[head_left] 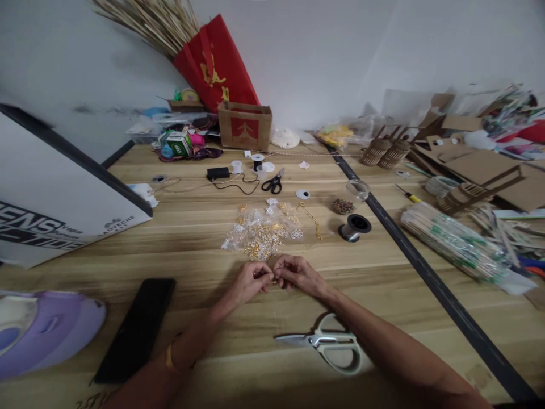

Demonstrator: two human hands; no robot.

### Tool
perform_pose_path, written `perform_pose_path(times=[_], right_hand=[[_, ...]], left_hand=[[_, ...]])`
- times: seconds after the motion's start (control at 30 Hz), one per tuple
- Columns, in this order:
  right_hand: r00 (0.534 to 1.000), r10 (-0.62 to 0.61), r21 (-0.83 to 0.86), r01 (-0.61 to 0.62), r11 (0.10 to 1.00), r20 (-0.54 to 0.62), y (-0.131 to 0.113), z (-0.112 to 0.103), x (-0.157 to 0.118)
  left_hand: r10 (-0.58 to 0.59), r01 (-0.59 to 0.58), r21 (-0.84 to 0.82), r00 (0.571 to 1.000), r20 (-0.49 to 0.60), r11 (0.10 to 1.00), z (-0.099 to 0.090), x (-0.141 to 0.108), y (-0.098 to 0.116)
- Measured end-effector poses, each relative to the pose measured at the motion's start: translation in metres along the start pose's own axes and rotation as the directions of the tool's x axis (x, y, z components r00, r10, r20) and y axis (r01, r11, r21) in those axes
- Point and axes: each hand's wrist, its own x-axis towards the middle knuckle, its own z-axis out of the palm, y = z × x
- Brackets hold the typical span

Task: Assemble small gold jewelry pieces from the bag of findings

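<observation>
My left hand (254, 279) and my right hand (298, 274) meet fingertip to fingertip low in the middle of the head view. Both have their fingers pinched together on something very small, with a hint of gold colour between them, too small to make out. A thin, pale thread seems to hang down from them toward the cream-handled scissors (336, 339), which lie beside my right forearm. Just beyond my fingers is a pile of gold and silver beads (264, 241) with small clear plastic bags (254, 218). A gold chain (313, 220) lies to its right.
A black phone (135, 329) and a purple object (63, 329) lie at the left. Black scissors (273, 182), a wire spool (355, 227) and a tub of beads (344, 205) stand farther back. Wrapped sticks (455, 241) lie right; a white box (63, 193) stands left.
</observation>
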Motion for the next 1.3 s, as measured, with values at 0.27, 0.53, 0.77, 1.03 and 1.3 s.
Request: perform_pose_path(times=[0.27,0.53,0.77,1.03,1.3], right_hand=[[1.0,0.022,0.0,-0.022,1.0,0.0,-0.0025,-0.0013,-0.0005],[1.0,0.03,0.047,-0.03,0.998,-0.004,-0.0003,-0.0047,0.0009],[1.0,0.021,0.099,-0.019,0.995,-0.014,-0.0016,-0.0059,0.0008],[1.0,0.019,0.126,-0.016,0.992,-0.024,0.0002,-0.0072,0.0021],[0.999,0.023,0.137,-0.019,0.99,-0.025,-0.0018,-0.007,0.0016]], left_hand=[[-0.012,0.012,0.002,1.0,0.028,1.0,-0.0021,0.0003,-0.0001],[0.013,-0.013,0.007,0.999,0.044,1.0,-0.0034,0.0004,-0.0025],[-0.014,0.018,-0.05,0.998,0.063,0.999,-0.0053,0.0023,-0.0048],[-0.014,0.016,-0.039,0.998,0.054,0.999,-0.0049,0.0027,-0.0032],[0.006,-0.01,0.049,0.997,0.071,0.999,-0.0017,0.0015,-0.0018]])
